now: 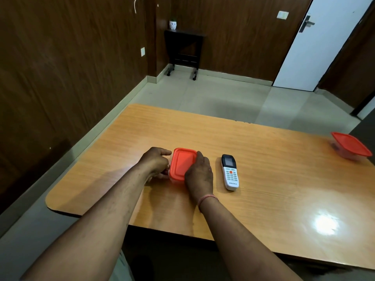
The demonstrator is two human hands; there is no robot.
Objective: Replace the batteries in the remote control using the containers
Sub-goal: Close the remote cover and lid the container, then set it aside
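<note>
Forearms: two bare forearms reached from the near edge of the view over the near side of the table toward its middle.
Right hand (199, 175): it lay against the right side of the red lid, fingers curled together over the lid's right rim, palm down; a thin pink thread band (207, 200) circled the wrist.
Left hand (155, 162): it pressed against the left side of the same box, fingers bent inward and gripping the box's left wall, thumb stretched toward the lid's far left corner.
Near container (181, 164): a small clear plastic box with a red lid, lid on, stood on the table between the two hands and touching both.
Remote control (230, 172): a white handset with a dark screen at its far end and an orange button below the screen lay face up, just right of the right hand and apart from it; its near end bore printed lettering.
Far container (351, 147): a second clear box with a red lid sat near the right end of the table, well apart from the hands and the remote.
Table (263, 199): orange-brown wood grain, rounded near-left corner, a bright glare patch on its near right part.
Background: dark wood wall panels, a small dark side table (183, 47) with a white pot (172, 24) on top, a white door (316, 47) far right.
</note>
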